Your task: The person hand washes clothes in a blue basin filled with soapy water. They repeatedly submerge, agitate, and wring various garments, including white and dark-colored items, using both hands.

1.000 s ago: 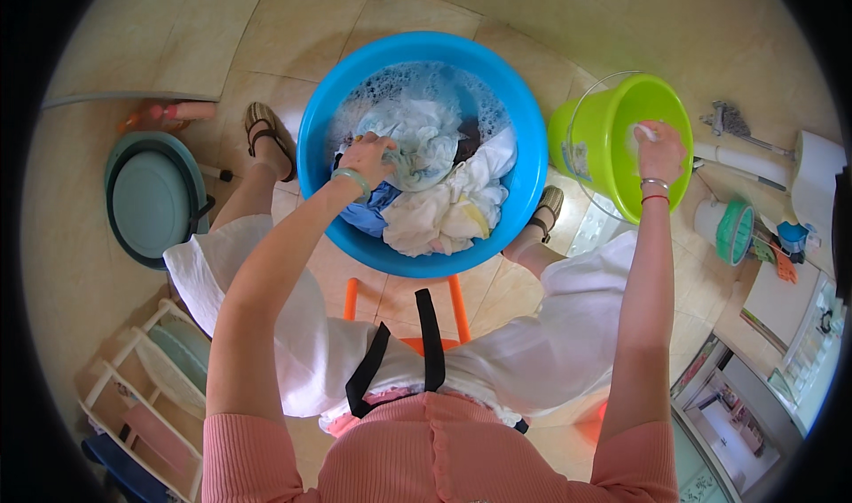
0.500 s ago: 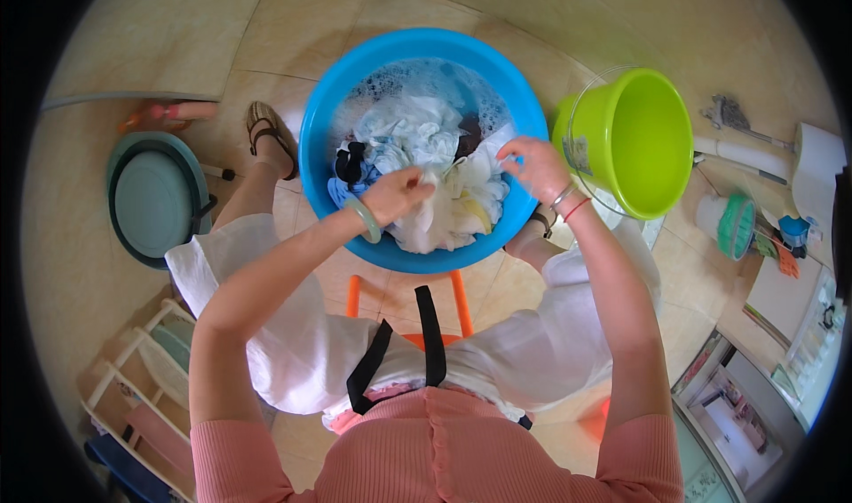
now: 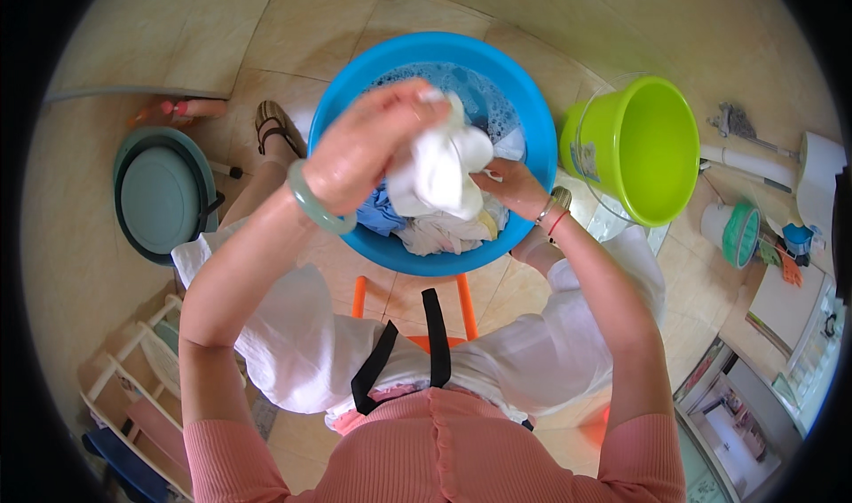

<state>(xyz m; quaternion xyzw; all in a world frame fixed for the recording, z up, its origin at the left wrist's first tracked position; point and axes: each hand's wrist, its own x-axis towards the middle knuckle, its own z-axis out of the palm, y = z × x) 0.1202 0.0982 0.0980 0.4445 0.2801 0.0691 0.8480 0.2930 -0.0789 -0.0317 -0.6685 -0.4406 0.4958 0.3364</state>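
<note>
Raised over the blue basin (image 3: 417,263), my left hand (image 3: 362,144) is closed on a bunched white cloth (image 3: 442,173), which hangs from its fingers. The hand and the top of the cloth are slightly blurred. Lower, near the basin's right side, my right hand (image 3: 517,190) pinches white fabric beside the hanging cloth; its fingertips are partly hidden. Soapy water (image 3: 493,95) with foam fills the far part of the basin. Blue fabric (image 3: 382,215) lies at the near left, and pale wet laundry (image 3: 439,237) sits along the near side. The lifted cloth hides the middle.
A lime-green bucket (image 3: 590,153) with a wire handle stands to the right of the basin. At the left are nested grey-green basins (image 3: 160,197) and a white rack (image 3: 115,374). An orange stool (image 3: 469,308) is beneath me. A small green-and-white container (image 3: 741,235) is farther right.
My left hand has risen toward the camera with the white cloth, out of the laundry. My right hand has moved slightly lower and left, beside it. The view has shifted a little.
</note>
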